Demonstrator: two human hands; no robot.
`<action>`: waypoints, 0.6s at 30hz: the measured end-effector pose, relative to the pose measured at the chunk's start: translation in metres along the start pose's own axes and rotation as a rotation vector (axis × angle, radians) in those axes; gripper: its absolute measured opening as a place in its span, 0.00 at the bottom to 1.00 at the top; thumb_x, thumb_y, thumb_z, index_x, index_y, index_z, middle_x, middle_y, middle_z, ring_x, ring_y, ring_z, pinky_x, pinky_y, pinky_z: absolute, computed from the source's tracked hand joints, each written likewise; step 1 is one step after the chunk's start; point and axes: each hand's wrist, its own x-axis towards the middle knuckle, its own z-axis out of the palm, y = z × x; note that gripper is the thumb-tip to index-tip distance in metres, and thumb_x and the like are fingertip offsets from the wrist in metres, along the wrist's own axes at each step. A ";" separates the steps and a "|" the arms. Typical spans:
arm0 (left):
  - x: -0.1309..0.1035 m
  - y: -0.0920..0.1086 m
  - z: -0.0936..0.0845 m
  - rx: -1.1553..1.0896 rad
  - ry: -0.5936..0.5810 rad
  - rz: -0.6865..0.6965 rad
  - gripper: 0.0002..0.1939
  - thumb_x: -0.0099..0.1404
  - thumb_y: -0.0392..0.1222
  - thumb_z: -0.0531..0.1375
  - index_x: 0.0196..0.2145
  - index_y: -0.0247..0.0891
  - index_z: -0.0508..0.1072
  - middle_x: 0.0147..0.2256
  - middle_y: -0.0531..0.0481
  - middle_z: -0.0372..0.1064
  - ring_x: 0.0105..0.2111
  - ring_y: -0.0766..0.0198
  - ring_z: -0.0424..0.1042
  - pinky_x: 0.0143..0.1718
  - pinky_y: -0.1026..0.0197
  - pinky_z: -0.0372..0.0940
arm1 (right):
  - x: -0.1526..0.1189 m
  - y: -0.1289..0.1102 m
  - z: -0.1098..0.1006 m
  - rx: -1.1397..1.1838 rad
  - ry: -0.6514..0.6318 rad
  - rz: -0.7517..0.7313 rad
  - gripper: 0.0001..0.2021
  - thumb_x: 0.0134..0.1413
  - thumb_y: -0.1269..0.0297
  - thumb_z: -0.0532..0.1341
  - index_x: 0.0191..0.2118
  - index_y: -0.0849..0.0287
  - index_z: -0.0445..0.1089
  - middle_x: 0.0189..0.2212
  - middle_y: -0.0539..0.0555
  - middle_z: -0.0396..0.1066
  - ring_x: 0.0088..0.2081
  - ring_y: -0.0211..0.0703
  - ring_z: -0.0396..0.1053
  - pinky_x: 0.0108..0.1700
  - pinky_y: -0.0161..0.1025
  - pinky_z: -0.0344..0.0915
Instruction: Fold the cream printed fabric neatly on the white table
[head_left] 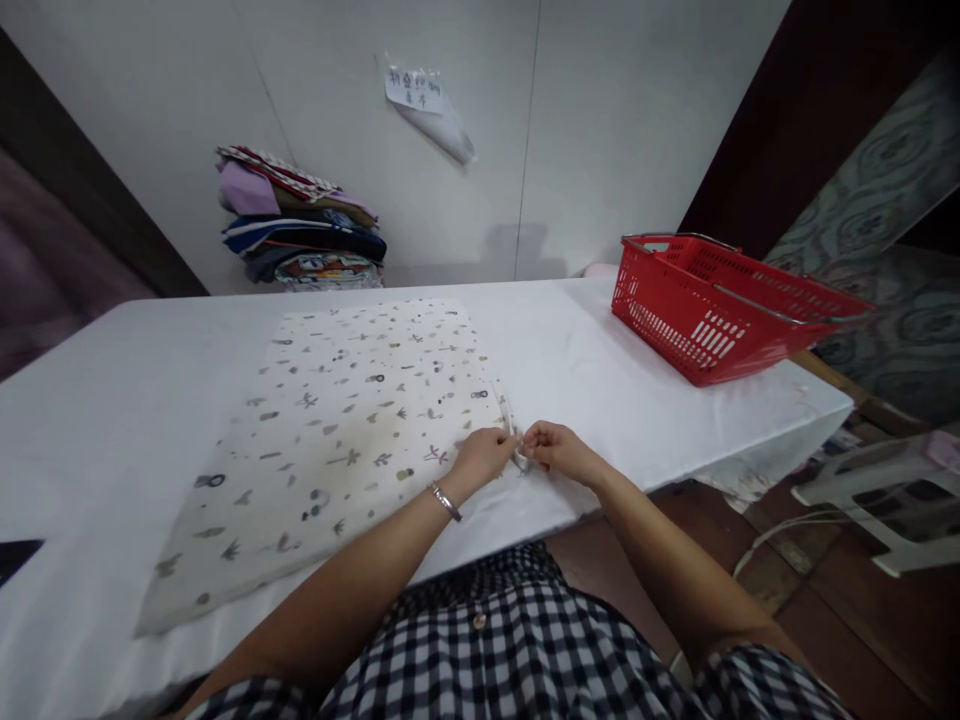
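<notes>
A white cloth (337, 430) printed with small grey and brown motifs lies spread flat on the white-covered table. Its right edge, near the front, is bunched up where both hands meet. My left hand (486, 455), with a silver bracelet at the wrist, is closed in a pinch on that edge. Close beside it, my right hand (559, 448) has its fingers curled and pinched on the same bunched corner of cloth. The fingertips of the two hands nearly touch, and the fold between them is small and partly hidden.
A red plastic basket (697, 315) with metal handles stands at the table's right end. Folded fabrics (304, 225) are stacked by the wall at the back left. A paper note (415, 90) hangs on the wall. On the floor at right stands a white stool (885, 490).
</notes>
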 end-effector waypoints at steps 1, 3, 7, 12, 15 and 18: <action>0.002 -0.001 0.001 0.005 -0.004 -0.007 0.19 0.60 0.51 0.49 0.19 0.37 0.69 0.19 0.51 0.66 0.22 0.66 0.63 0.24 0.63 0.50 | 0.000 0.002 0.001 -0.008 0.009 0.003 0.08 0.43 0.61 0.61 0.30 0.58 0.63 0.16 0.42 0.59 0.17 0.30 0.56 0.19 0.30 0.51; 0.005 -0.002 0.001 0.000 -0.005 -0.014 0.16 0.58 0.46 0.51 0.19 0.37 0.68 0.19 0.52 0.65 0.22 0.66 0.63 0.23 0.64 0.49 | 0.001 0.006 0.001 -0.052 0.062 0.007 0.07 0.44 0.62 0.60 0.29 0.58 0.63 0.16 0.42 0.59 0.17 0.31 0.56 0.20 0.30 0.51; 0.003 -0.002 0.001 -0.027 -0.019 -0.029 0.15 0.58 0.46 0.51 0.19 0.37 0.68 0.19 0.52 0.66 0.21 0.67 0.63 0.23 0.64 0.50 | 0.007 0.008 -0.003 -0.280 0.104 -0.020 0.06 0.44 0.63 0.59 0.28 0.60 0.68 0.21 0.47 0.67 0.23 0.33 0.61 0.26 0.31 0.56; 0.000 0.000 -0.001 -0.004 -0.018 0.001 0.15 0.59 0.46 0.50 0.21 0.37 0.70 0.21 0.52 0.67 0.22 0.66 0.63 0.24 0.63 0.50 | 0.021 -0.001 -0.007 -0.614 0.011 0.014 0.08 0.46 0.62 0.58 0.26 0.60 0.72 0.23 0.50 0.70 0.27 0.36 0.63 0.29 0.33 0.55; 0.000 0.001 -0.002 0.011 -0.007 0.004 0.16 0.59 0.45 0.50 0.21 0.37 0.70 0.21 0.51 0.68 0.24 0.66 0.64 0.24 0.63 0.51 | 0.030 -0.002 -0.010 -0.630 -0.054 0.079 0.10 0.46 0.60 0.58 0.23 0.61 0.71 0.19 0.48 0.66 0.24 0.35 0.59 0.26 0.32 0.52; -0.001 0.002 -0.001 0.005 -0.007 0.008 0.15 0.59 0.45 0.50 0.22 0.37 0.70 0.22 0.51 0.68 0.24 0.66 0.65 0.25 0.64 0.51 | 0.036 -0.002 -0.012 -0.527 -0.110 0.125 0.08 0.43 0.62 0.59 0.22 0.61 0.69 0.16 0.46 0.62 0.22 0.33 0.56 0.24 0.31 0.51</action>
